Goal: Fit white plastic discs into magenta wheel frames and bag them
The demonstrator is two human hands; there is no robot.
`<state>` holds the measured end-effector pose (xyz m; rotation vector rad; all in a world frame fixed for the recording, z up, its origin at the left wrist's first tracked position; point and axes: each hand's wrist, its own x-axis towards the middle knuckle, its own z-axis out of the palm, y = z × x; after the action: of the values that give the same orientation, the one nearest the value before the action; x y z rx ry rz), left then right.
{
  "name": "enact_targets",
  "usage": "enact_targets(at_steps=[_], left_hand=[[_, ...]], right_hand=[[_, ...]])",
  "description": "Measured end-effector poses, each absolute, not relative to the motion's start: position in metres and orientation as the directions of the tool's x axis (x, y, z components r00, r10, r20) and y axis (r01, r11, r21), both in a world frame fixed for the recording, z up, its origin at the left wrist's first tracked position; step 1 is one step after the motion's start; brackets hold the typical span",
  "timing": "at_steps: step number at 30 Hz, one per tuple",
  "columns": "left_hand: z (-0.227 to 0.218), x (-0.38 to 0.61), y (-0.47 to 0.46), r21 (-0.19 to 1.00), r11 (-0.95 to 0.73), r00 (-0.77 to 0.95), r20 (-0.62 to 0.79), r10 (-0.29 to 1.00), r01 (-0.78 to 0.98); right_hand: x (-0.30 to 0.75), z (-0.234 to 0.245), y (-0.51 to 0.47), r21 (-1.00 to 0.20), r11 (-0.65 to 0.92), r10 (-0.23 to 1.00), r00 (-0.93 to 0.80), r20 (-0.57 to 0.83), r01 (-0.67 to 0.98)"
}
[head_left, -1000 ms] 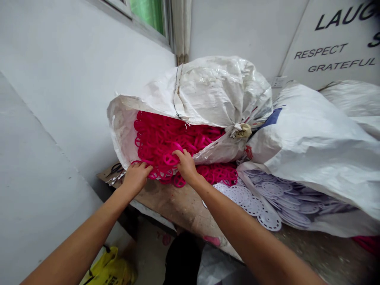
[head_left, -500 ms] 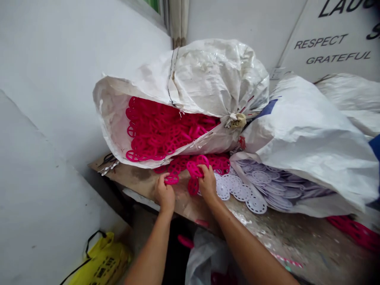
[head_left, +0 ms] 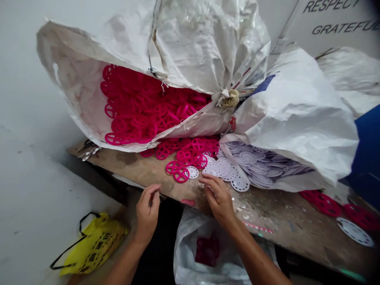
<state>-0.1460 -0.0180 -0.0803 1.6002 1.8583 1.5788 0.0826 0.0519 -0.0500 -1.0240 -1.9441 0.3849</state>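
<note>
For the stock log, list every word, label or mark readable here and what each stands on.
"RESPECT" on the white wall sign
"GRATEFUL" on the same sign, running to the right edge of the view
Dark print on the yellow plastic bag: too blurred to read
Small white plate on the wall: nothing legible

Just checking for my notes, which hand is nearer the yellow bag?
Left. The left hand is above and to the right of the yellow bag; the right hand is much farther off to the right.
</note>
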Motion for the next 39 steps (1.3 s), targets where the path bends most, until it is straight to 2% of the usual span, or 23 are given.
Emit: enact_targets(at_steps=[2,4,8,12,16,19,21,23,24,25,26,27,29,31,33,36,39], left_hand=[[-0.089,-0.143,-0.033,0.776,-0.187,-0.325,0.452,0.831,0.602],[-0.092,-0.14,-0.036,0.722,-0.231,-0.287,0.516,0.807,0.652],[-0.075,-0.136,-0.018,0.618,-0.322,-0.186,0.615,0.766,0.718],[-0.056,-0.131,0.014,0.573,-0.363,-0.049,0.579,0.814,0.735],[-0.056,-0.127,0.044,0.484,-0.383,0.135,0.471,0.872,0.786],[-0.059,-0.123,0.057,0.476,-0.39,0.188,0.417,0.889,0.788],[-0.058,-0.117,0.058,0.522,-0.395,0.178,0.418,0.891,0.756],[-0.056,-0.107,0.054,0.699,-0.349,0.099,0.372,0.923,0.624],[-0.055,-0.1,0.05,0.825,-0.283,0.033,0.307,0.951,0.49],[-0.054,-0.093,0.045,0.936,-0.182,-0.024,0.198,0.98,0.303],[-0.052,-0.085,0.041,0.995,-0.059,-0.053,0.063,0.997,0.081],[-0.051,-0.078,0.036,0.989,0.063,-0.044,-0.069,0.997,-0.135],[-0.049,-0.066,0.027,0.843,0.247,0.039,-0.26,0.965,-0.478],[-0.048,-0.059,0.019,0.686,0.323,0.109,-0.337,0.935,-0.652],[-0.048,-0.056,0.012,0.602,0.339,0.12,-0.374,0.92,-0.723],[-0.049,-0.058,0.005,0.55,0.328,0.091,-0.413,0.906,-0.768],[-0.048,-0.063,0.002,0.534,0.314,0.066,-0.432,0.9,-0.785]], right_hand=[[0.09,-0.059,0.043,-0.624,0.595,0.796,-0.263,0.546,0.507],[0.099,-0.065,0.042,-0.636,0.577,0.806,-0.231,0.545,0.512],[0.126,-0.064,0.051,-0.658,0.507,0.837,-0.133,0.531,0.557],[0.159,-0.055,0.058,-0.695,0.361,0.87,0.044,0.491,0.622],[0.183,-0.054,0.058,-0.778,0.264,0.887,0.174,0.428,0.57],[0.187,-0.056,0.053,-0.823,0.257,0.904,0.176,0.391,0.506],[0.182,-0.057,0.047,-0.816,0.283,0.908,0.134,0.398,0.504],[0.175,-0.057,0.043,-0.791,0.313,0.906,0.084,0.415,0.526],[0.172,-0.056,0.043,-0.777,0.324,0.904,0.065,0.423,0.54],[0.17,-0.054,0.045,-0.762,0.331,0.9,0.055,0.432,0.556],[0.168,-0.052,0.048,-0.747,0.336,0.897,0.048,0.44,0.574],[0.167,-0.05,0.053,-0.73,0.339,0.893,0.041,0.448,0.594],[0.163,-0.046,0.067,-0.687,0.34,0.89,0.017,0.456,0.642],[0.156,-0.042,0.084,-0.627,0.337,0.895,-0.032,0.445,0.702],[0.144,-0.038,0.098,-0.538,0.329,0.908,-0.103,0.406,0.777],[0.123,-0.033,0.109,-0.394,0.317,0.932,-0.207,0.297,0.863],[0.111,-0.03,0.112,-0.378,0.291,0.949,-0.215,0.23,0.879]])
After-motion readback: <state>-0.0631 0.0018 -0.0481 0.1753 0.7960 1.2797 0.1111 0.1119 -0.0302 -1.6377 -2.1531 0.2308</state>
